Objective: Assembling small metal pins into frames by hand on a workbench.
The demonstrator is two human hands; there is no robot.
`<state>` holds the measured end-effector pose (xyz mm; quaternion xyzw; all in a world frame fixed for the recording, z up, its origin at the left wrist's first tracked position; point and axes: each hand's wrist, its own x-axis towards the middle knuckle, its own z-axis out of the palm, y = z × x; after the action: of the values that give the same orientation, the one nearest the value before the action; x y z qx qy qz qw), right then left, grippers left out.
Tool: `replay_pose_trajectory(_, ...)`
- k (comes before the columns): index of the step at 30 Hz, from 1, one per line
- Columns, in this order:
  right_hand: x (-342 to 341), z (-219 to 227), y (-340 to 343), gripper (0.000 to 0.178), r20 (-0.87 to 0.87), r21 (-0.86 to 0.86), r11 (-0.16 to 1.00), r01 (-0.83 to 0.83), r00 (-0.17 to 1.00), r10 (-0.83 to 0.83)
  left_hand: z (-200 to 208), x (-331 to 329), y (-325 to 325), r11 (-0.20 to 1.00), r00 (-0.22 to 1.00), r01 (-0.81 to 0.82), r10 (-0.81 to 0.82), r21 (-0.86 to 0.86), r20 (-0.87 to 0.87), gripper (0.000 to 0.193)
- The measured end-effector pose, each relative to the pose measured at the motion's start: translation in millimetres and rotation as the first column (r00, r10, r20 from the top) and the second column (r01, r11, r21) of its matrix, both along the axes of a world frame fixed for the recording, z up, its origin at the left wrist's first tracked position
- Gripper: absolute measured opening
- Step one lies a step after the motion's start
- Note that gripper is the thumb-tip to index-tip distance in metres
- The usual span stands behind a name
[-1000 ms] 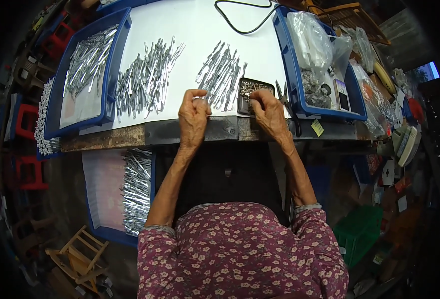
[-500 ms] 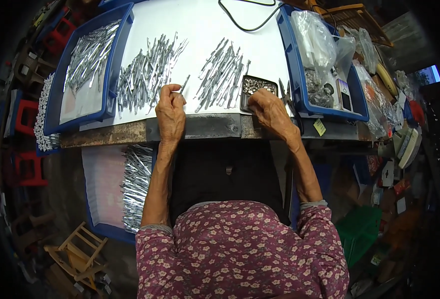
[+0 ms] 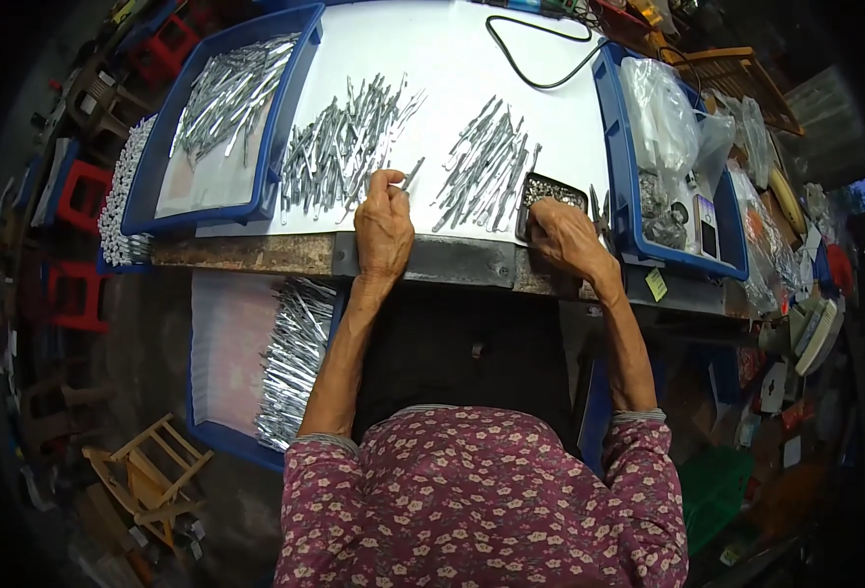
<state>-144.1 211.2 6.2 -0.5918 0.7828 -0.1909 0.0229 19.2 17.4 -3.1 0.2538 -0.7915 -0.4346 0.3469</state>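
A thin metal strip (image 3: pixel 413 173) sticks up from my left hand (image 3: pixel 384 225), whose thumb and fingers close on its lower end. My right hand (image 3: pixel 568 235) reaches into a small black tray (image 3: pixel 525 227) of little shiny metal pieces (image 3: pixel 556 193). Its fingertips point down among them, and what they pinch, if anything, is hidden. Left of my left hand lies a large heap of flat metal strips (image 3: pixel 339 147) on the white tabletop. A smaller heap of strips (image 3: pixel 484 167) spreads between my two hands.
A blue bin (image 3: pixel 271 167) with more strips stands at the left. At the right, another blue bin (image 3: pixel 624 186) holds plastic bags and a phone (image 3: pixel 707 227). Pliers (image 3: pixel 601 211) lie beside the tray. A black cable (image 3: pixel 520 73) loops at the back. Below the table edge sits a lower blue bin (image 3: pixel 197 392).
The whole view has shifted, so the table and both hands appear farther right. My left hand still holds the strip, and my right hand stays in the black tray.
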Motion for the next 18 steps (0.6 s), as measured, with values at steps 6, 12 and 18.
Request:
replay_pose_trajectory(6, -2.1, 6.2, 5.8, 0.027, 0.091, 0.272, 0.960, 0.064, 0.992, -0.092, -5.3, 0.0, -16.0, 0.844, 0.971, -0.109, 0.203, -0.526, 0.124, 0.016)
replay_pose_trajectory(12, 3.5, 1.7, 11.9, 0.018, 0.034, -0.045, 0.997, 0.058, 0.998, -0.057, -11.3, -2.0, -14.9, 0.733, 0.945, -0.068, 0.265, -0.677, 0.192, 0.017)
replay_pose_trajectory(18, 5.2, -1.9, 10.3, 0.010, 0.086, -0.234, 0.962, 0.142, 0.988, -0.125, -15.0, -27.7, 7.0, 0.731, 0.976, -0.043, 0.176, -0.681, 0.128, 0.020)
